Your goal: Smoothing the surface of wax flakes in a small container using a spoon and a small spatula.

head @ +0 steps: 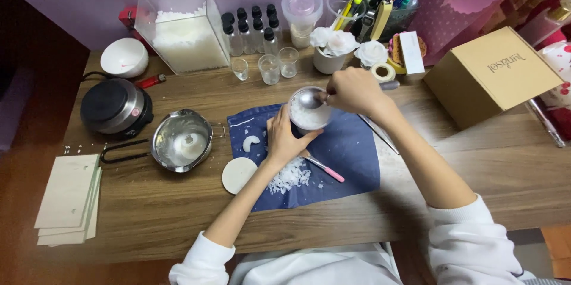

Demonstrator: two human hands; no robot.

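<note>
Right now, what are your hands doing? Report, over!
Left hand wrapped around small metal cup of white wax flakes. Right hand holds spoon in the cup. Loose flakes and pink-handled tool on blue cloth below.

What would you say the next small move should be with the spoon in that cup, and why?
Probably tip the spoon to drop its load into the cup: the right hand holds it over the cup's white flakes, while the left hand steadies the cup.
</note>
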